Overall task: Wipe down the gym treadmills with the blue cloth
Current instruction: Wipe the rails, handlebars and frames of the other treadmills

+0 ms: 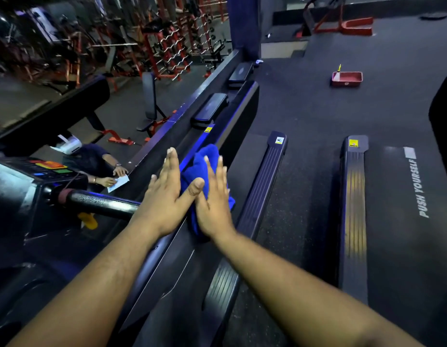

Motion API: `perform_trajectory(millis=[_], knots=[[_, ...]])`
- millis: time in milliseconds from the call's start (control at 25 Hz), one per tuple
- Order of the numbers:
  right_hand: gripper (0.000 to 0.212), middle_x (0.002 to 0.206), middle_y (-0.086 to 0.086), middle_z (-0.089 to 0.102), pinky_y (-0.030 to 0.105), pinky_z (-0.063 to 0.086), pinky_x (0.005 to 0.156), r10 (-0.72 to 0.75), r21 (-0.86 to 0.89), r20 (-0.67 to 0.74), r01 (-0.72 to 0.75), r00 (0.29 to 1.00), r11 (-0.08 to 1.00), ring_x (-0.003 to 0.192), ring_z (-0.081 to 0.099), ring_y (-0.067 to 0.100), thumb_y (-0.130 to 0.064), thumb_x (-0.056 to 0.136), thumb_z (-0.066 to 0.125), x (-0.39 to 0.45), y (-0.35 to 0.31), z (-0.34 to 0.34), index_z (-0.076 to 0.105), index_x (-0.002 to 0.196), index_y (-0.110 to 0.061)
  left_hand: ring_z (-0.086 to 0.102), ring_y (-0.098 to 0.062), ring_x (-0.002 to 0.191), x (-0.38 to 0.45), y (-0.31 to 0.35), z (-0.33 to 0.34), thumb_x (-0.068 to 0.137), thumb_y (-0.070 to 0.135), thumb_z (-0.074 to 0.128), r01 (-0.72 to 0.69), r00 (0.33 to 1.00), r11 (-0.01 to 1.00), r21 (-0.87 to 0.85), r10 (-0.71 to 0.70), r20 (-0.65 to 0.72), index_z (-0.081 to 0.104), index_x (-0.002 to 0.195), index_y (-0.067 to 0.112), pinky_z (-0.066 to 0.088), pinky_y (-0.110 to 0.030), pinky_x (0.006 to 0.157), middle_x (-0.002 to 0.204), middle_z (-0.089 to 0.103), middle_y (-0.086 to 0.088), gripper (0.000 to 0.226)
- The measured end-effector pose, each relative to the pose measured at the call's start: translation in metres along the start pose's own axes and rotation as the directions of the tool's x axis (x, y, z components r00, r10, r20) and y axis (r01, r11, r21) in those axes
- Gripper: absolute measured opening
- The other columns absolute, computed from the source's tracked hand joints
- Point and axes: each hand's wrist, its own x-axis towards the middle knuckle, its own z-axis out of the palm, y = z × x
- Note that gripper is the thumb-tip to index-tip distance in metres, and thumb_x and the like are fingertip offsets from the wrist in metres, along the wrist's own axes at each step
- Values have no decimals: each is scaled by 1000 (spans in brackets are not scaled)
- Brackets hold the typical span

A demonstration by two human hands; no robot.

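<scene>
The blue cloth lies bunched on the dark side panel of a treadmill, pressed between two flat palms. The left hand and right hand hold their fingers straight, neither curled around it. One cloth, two hands, at least two treadmill decks visible (more may sit out of view). Wiping looks midway; the decks and handrail likely remain.

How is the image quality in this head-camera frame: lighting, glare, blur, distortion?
Head view: dim overall, with blue light glinting along the treadmill frame beside the blue cloth; a highlight on the handlebar; wide-angle bending at the edges; the weight racks look soft and noisy; both hands are sharp.
</scene>
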Motion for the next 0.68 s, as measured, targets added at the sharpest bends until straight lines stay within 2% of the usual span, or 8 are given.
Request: perform_trajectory(millis=[80,200,320,400,480,560,600,680], knots=[[61,166,-13,0,63,2,117,-27,-267,51,40,998,963,153,-11,16,-60,94,44,58,-2,-20,34,150,-41,-12,1,146,1,1,0,63,99,5,-8,1000,1000,8,8,-9,-19,155,19,2,-44,125,164,-17,5,124],[48,162,-8,24,72,2,114,25,-498,132,44,991,866,153,-5,20,-50,92,52,90,-24,-28,54,136,-32,-17,-1,147,2,0,2,62,100,3,-5,1000,1000,8,6,-28,-19,155,18,-1,-44,125,164,-20,4,126],[48,153,-8,39,70,-2,115,-188,-417,258,285,948,863,152,8,20,-40,91,54,27,-37,-8,55,136,-25,-15,4,145,-1,-4,-3,61,102,12,-12,990,963,-270,-27,-140,-14,156,24,-1,-39,125,162,-16,14,126],[50,151,-8,43,66,-1,116,-246,-394,299,354,922,848,151,12,19,-49,92,48,11,-32,-9,56,135,-25,-9,5,147,-4,-6,-7,63,101,18,-6,973,889,-457,-101,-208,-9,157,27,1,-37,125,163,-10,16,122],[56,151,-7,44,69,5,116,-179,-471,223,267,958,841,151,14,19,-59,93,41,50,-28,-18,60,133,-24,-9,4,147,-8,-5,-6,65,100,15,-10,975,926,-378,-75,-210,-7,157,24,-1,-38,125,165,-9,10,121],[53,156,-7,38,71,9,114,-31,-519,129,94,991,849,152,10,19,-60,94,46,89,-31,-27,60,132,-25,-11,4,145,-10,-3,-4,67,99,10,-23,984,971,-240,-20,-175,-6,157,23,-2,-40,125,166,-9,7,119],[51,158,-8,34,71,8,114,29,-497,94,22,995,867,153,6,18,-58,94,49,92,-32,-26,60,133,-27,-11,4,145,-10,-3,-4,67,99,9,-23,987,979,-205,-10,-161,-6,157,22,-2,-40,125,166,-8,6,119],[48,161,-9,28,72,6,114,-2,-390,93,38,996,920,153,-1,17,-49,94,55,60,-29,-15,56,136,-27,-11,4,144,-7,-3,-4,66,99,8,-28,987,979,-200,-4,-159,-5,158,19,-1,-42,125,166,-8,4,123]])
